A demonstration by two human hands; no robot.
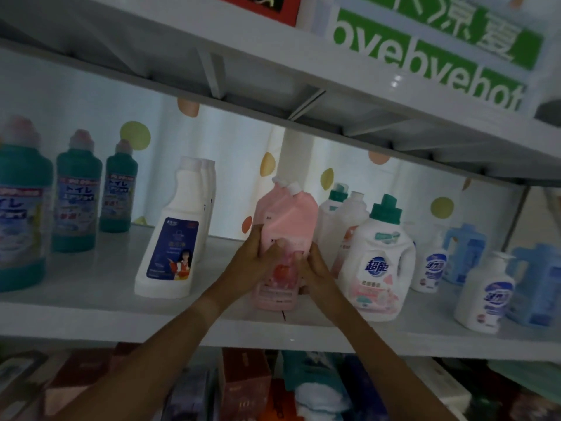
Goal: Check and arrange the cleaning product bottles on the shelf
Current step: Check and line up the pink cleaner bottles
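While both hands work mid-shelf, white shelf board (91, 299) holds, far left, three tall teal plastic bottles (77, 192); then leaning white bottle with blue label (173, 244). Left hand (258, 253) grips pink soft pouch (285, 232) on left side, right hand (312, 268) grips right side. Pouch stands upright between hands, equally near both. Right: white jug with green cap (379, 259)

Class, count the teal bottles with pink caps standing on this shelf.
3, all at the shelf's left end: front teal bottle, middle teal bottle, rear teal bottle. More may sit beyond the left edge.
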